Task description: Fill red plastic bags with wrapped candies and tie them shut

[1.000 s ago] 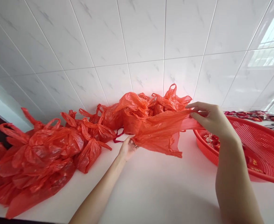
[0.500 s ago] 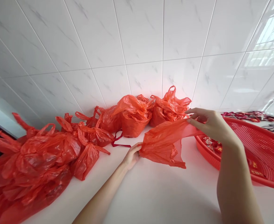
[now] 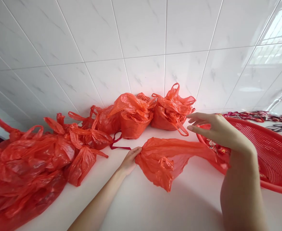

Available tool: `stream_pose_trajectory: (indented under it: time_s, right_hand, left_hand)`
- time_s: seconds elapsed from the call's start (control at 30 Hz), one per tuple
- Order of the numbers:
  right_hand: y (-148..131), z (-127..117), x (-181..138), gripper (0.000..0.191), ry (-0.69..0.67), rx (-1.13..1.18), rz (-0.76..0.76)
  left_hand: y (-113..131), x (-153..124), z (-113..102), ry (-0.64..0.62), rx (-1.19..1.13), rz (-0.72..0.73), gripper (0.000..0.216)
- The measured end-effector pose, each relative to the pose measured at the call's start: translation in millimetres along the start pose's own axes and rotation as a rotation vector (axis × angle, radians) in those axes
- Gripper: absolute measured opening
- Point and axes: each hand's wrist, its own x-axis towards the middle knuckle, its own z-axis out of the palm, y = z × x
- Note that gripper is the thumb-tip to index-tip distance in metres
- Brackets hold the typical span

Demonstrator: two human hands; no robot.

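My left hand (image 3: 129,159) pinches one end of a thin red plastic bag (image 3: 161,160), which looks flat and spreads out to the right above the white surface. The bag's far end trails toward the rim of a red perforated plastic basket (image 3: 270,144). Over that end hovers my right hand (image 3: 209,126), its fingers apart and nothing between them. Small red packets (image 3: 219,148) lie inside the basket, partly hidden by my right hand and forearm. Just beyond my right fingertips stands a red bag (image 3: 166,112) stuffed with crumpled plastic, its loop handles sticking out.
Several tied red bags (image 3: 35,160) are heaped at the left. Another filled red bag (image 3: 135,123) stands by the tiled wall (image 3: 143,32). A dark red ribbon (image 3: 119,147) lies before it. Red packets (image 3: 256,116) line the wall behind the basket.
My right hand has let go of the red bag, and its fingers have spread. The bag's right end has dropped toward the basket. My left hand still grips the other end.
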Motion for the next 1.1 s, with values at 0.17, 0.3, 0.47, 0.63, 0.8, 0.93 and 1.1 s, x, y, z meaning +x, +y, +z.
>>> stream_pose_trajectory:
  time_s: [0.17, 0.3, 0.47, 0.63, 0.8, 0.93, 1.1]
  right_hand:
    - [-2.0, 4.4, 2.7, 0.046, -0.090, -0.018, -0.021]
    - [-6.9, 17.6, 9.6, 0.043, -0.243, -0.047, -0.060]
    - [-9.7, 32.5, 14.9, 0.049, -0.370, -0.062, -0.042]
    - [-7.4, 38.0, 16.9, 0.051, -0.393, -0.065, -0.035]
    - [-8.1, 41.5, 17.0, 0.054, -0.421, -0.092, 0.003]
    - [-15.4, 45.8, 15.6, 0.053, -0.458, -0.113, -0.027]
    - [-22.3, 61.5, 15.0, 0.056, -0.561, -0.154, -0.107]
  left_hand:
    - [-0.1, -1.3, -0.9, 0.006, -0.017, -0.005, 0.036]
    - [-1.4, -2.5, -0.9, 0.030, -0.042, -0.010, 0.034]
    - [-1.5, -3.6, 0.4, 0.013, -0.064, 0.010, 0.036]
    - [-0.5, -5.4, -0.2, -0.012, -0.108, -0.016, 0.036]
    - [0.1, -6.2, -1.1, 0.000, -0.105, -0.044, 0.040]
    - [1.0, -4.9, -0.8, -0.006, -0.086, -0.043, 0.042]
    - [-0.3, -2.7, 2.6, 0.033, -0.082, -0.034, 0.047]
